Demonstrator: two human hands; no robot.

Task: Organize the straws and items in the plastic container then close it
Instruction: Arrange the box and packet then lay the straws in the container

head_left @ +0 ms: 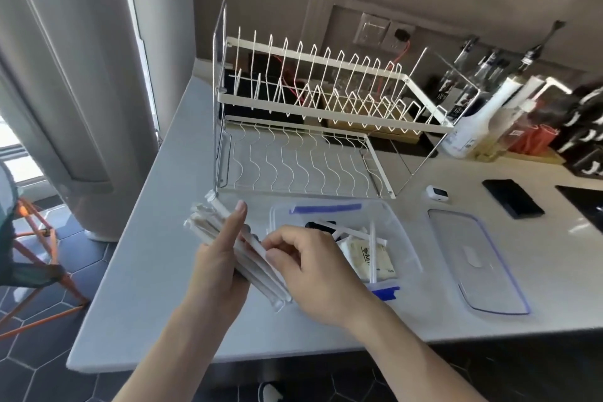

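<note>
**Two hands on one bundle of wrapped straws**

Both hands meet over the near-left part of the pale table, just left of the clear plastic container. The left hand grips a bundle of wrapped straws from below, its thumb raised straight up beside them; the bundle slants from the upper left down toward the lower right, held above the table. The right hand pinches the straws on the bundle's near side with curled fingertips, so each hand is closed on the same bundle.

Inside the container lie a few loose straws, a cream-coloured sachet with dark print, and a small black item near the far wall, partly hidden. Blue clips run along the container's far and near short edges. Its clear lid, edged in blue, lies flat on the table just to the right, apart from the container.

Behind stands a white two-tier dish rack. A black phone and a small white device lie further right, and bottles crowd the far right.
</note>
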